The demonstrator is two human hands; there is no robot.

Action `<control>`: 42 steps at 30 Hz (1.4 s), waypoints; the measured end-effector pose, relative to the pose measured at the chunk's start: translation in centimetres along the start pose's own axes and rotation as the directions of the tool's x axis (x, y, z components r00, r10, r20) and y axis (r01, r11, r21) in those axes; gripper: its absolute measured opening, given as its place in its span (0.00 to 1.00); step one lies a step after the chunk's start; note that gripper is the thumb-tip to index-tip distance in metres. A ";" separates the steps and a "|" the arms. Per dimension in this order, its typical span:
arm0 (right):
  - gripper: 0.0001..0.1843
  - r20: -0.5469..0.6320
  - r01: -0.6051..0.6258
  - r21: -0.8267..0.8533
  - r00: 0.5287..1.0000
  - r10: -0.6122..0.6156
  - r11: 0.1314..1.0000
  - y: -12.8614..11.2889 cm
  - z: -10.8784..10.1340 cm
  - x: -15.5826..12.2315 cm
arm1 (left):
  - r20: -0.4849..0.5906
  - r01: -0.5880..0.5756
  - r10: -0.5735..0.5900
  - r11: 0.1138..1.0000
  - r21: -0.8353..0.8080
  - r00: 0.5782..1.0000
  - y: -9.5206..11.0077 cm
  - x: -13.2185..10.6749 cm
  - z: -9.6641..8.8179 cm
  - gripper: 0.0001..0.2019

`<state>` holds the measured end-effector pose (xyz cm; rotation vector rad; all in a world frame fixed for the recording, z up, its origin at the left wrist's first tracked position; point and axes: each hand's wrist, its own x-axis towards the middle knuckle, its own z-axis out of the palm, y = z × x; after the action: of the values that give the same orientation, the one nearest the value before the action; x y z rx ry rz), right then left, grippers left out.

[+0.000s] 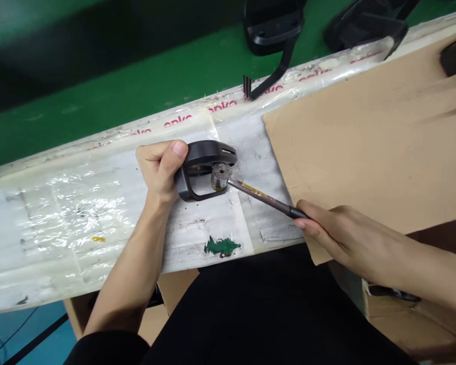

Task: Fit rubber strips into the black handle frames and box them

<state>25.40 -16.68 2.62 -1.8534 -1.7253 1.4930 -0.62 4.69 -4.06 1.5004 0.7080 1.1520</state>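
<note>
My left hand (162, 165) is closed around the left end of a black plastic part (209, 152), which has a rounded body with a slot and a loop-shaped handle. My right hand (336, 235) grips the black end of a hammer (262, 195) with a thin metal shaft. The hammer's round, worn head is at the opening of the loop, close against the black part; whether they touch I cannot tell. Both are over the film-covered bench, near its middle.
A large cardboard sheet (368, 137) covers the bench's right side. Behind, on the green surface (137, 101), stand more black plastic parts (274, 35), one with a bent arm reaching the bench edge. Cardboard boxes (421, 324) are below at the right.
</note>
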 end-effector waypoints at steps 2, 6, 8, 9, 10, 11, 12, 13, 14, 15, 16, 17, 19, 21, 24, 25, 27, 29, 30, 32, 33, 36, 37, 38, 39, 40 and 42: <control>0.21 0.006 -0.009 0.017 1.000 0.009 1.000 0.1 -0.1 0.1 | -0.005 0.029 -0.028 1.000 0.011 1.000 -0.1 0.0 -0.1 0.36; 0.22 0.007 -0.007 0.009 1.000 0.007 1.000 0.1 -0.2 0.4 | -0.021 0.073 -0.072 0.997 0.027 0.997 0.0 0.0 0.0 0.34; 0.22 -0.013 -0.005 -0.002 1.000 0.005 1.000 0.0 0.2 0.5 | -0.031 0.075 -0.073 0.997 0.037 0.997 0.3 -0.2 0.3 0.33; 0.22 -0.029 -0.007 0.006 1.000 0.007 1.000 0.0 0.6 0.6 | -0.039 0.051 -0.049 0.998 0.033 0.998 0.5 -0.2 0.6 0.33; 0.22 -0.051 -0.007 0.027 0.999 0.008 1.000 -0.1 1.1 0.6 | -0.049 0.005 -0.004 1.000 0.025 0.999 0.6 -0.3 0.9 0.34; 0.22 -0.081 -0.008 0.058 0.997 0.013 0.998 -0.2 1.7 0.6 | -0.057 -0.058 0.059 0.998 0.017 0.997 0.6 -0.4 1.2 0.34; 0.22 -0.109 -0.013 0.095 0.994 0.023 0.995 -0.2 2.3 0.6 | -0.067 -0.127 0.128 0.992 0.018 0.990 0.6 -0.5 1.5 0.34; 0.22 -0.126 -0.018 0.138 0.991 0.035 0.990 -0.3 2.9 0.6 | -0.075 -0.191 0.193 0.981 0.038 0.978 0.6 -0.6 1.7 0.34; 0.23 -0.131 -0.025 0.181 0.990 0.050 0.983 -0.4 3.5 0.5 | -0.079 -0.247 0.253 0.966 0.078 0.964 0.5 -0.7 1.8 0.33; 0.23 -0.124 -0.036 0.223 0.990 0.065 0.974 -0.4 3.9 0.4 | -0.072 -0.292 0.304 0.947 0.135 0.950 0.3 -0.7 1.7 0.32; 0.23 -0.104 -0.050 0.264 0.991 0.080 0.963 -0.5 4.2 0.3 | -0.051 -0.332 0.348 0.922 0.202 0.936 0.2 -0.8 1.6 0.30; 0.23 -0.079 -0.064 0.302 0.993 0.092 0.951 -0.6 4.3 0.2 | -0.010 -0.364 0.380 0.893 0.266 0.925 0.2 -0.8 1.3 0.29; 0.23 -0.034 -0.089 0.344 0.994 0.107 0.935 -0.8 4.2 0.0 | 0.124 -0.390 0.371 0.852 0.350 0.920 0.3 -0.7 0.6 0.28; 0.23 -0.005 -0.102 0.324 0.994 0.110 0.940 -0.9 3.8 -0.3 | 0.268 -0.349 0.263 0.867 0.356 0.927 0.7 -0.5 -0.2 0.26; 0.22 -0.015 -0.100 0.249 0.994 0.107 0.963 -0.9 3.3 -0.6 | 0.434 -0.222 0.093 0.940 0.258 0.896 1.3 -0.5 -1.0 0.25; 0.22 -0.029 -0.102 0.238 0.993 0.112 0.966 -0.8 3.3 -0.7 | 0.470 -0.186 0.057 0.955 0.232 0.881 1.5 -0.5 -1.1 0.30; 0.22 -0.057 -0.122 0.233 0.989 0.139 0.965 -0.5 3.5 -0.9 | 0.524 -0.146 0.000 0.960 0.239 0.852 2.0 -0.8 -1.0 0.46; 0.23 -0.071 -0.148 0.227 0.983 0.168 0.963 -0.2 3.9 -1.1 | 0.562 -0.149 -0.064 0.934 0.325 0.825 2.6 -1.2 -0.5 0.57; 0.22 -0.077 -0.157 0.216 0.981 0.177 0.964 0.0 4.1 -1.2 | 0.581 -0.163 -0.095 0.913 0.375 0.808 2.9 -1.4 -0.2 0.60; 0.22 -0.088 -0.161 0.176 0.980 0.179 0.971 0.2 4.3 -1.4 | 0.611 -0.205 -0.136 0.867 0.455 0.780 3.4 -1.9 0.6 0.62; 0.22 -0.091 -0.158 0.149 0.981 0.172 0.976 0.3 4.2 -1.5 | 0.614 -0.225 -0.144 0.846 0.483 0.776 3.6 -2.1 0.9 0.62; 0.21 -0.106 -0.126 0.042 0.986 0.130 0.991 0.6 2.9 -1.7 | 0.590 -0.243 -0.154 0.808 0.537 0.793 4.1 -2.4 1.3 0.61; 0.21 -0.105 -0.111 0.005 0.988 0.111 0.994 0.7 2.2 -1.7 | 0.588 -0.237 -0.163 0.805 0.543 0.792 4.2 -2.3 1.3 0.59; 0.22 -0.102 -0.096 -0.031 0.990 0.092 0.995 0.8 1.5 -1.6 | 0.591 -0.227 -0.174 0.810 0.541 0.787 4.3 -2.2 1.2 0.57; 0.22 -0.095 -0.080 -0.066 0.993 0.073 0.995 0.9 0.7 -1.5 | 0.598 -0.214 -0.182 0.822 0.528 0.781 4.3 -2.1 1.0 0.55; 0.22 -0.088 -0.061 -0.099 0.995 0.053 0.993 1.1 0.0 -1.4 | 0.604 -0.195 -0.184 0.840 0.507 0.775 4.2 -1.9 0.7 0.54; 0.23 -0.073 -0.015 -0.150 0.997 0.004 0.989 1.5 -1.0 -1.0 | 0.598 -0.141 -0.180 0.882 0.450 0.781 4.0 -1.5 0.1 0.54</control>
<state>27.21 -17.47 2.52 -1.9653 -1.8427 1.3137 -1.59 2.31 -0.70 2.1382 0.5445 0.3857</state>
